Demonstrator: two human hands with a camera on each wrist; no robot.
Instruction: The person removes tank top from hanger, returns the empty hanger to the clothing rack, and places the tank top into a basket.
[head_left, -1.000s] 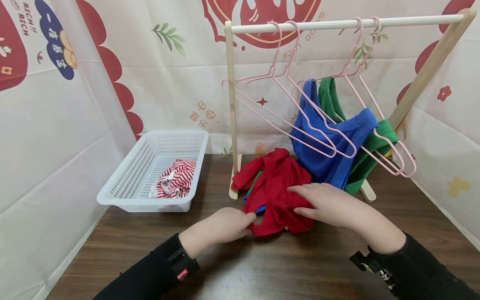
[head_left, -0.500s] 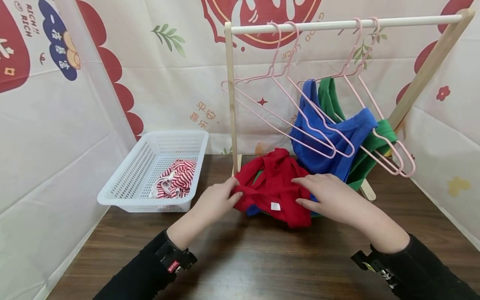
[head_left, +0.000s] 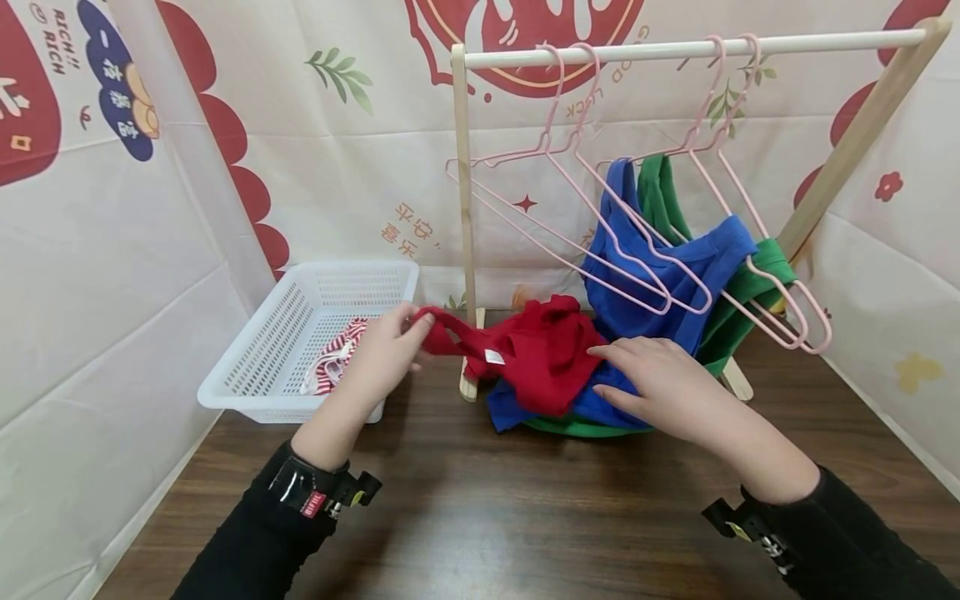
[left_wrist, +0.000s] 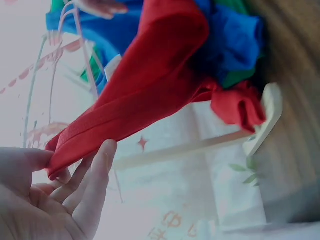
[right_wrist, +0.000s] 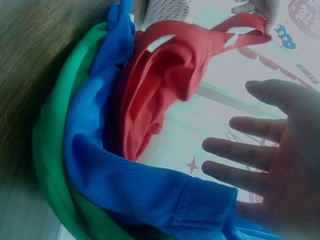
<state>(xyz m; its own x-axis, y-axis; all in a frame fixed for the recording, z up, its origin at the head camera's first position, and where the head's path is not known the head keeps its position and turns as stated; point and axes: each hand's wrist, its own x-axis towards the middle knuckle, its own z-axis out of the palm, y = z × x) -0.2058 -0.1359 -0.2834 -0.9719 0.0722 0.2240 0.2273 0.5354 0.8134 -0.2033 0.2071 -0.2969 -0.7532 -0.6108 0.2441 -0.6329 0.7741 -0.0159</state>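
My left hand (head_left: 382, 354) pinches a strap-like end of a red garment (head_left: 551, 354) between thumb and fingers, near the basket's right rim. The garment stretches from there to the right, with a small white label showing. Its bulk lies over a blue garment (right_wrist: 95, 120) and a green garment (right_wrist: 52, 130) on the table. In the left wrist view the red cloth (left_wrist: 135, 95) runs taut from the fingertips. My right hand (head_left: 663, 383) hovers beside the pile with its fingers spread and nothing in them, as the right wrist view shows.
A white perforated basket (head_left: 225, 379) at the left holds red-and-white striped cloth (head_left: 330, 367). Behind the pile stands a wooden rack (head_left: 463, 192) with several pink hangers (head_left: 637, 221) on its bar. Blue (head_left: 626, 217) and green (head_left: 772, 262) clothes hang at its right.
My left hand has moved left and up, drawing the red garment's end toward the basket. More of the blue and green cloth beneath is uncovered. The right hand has barely moved.
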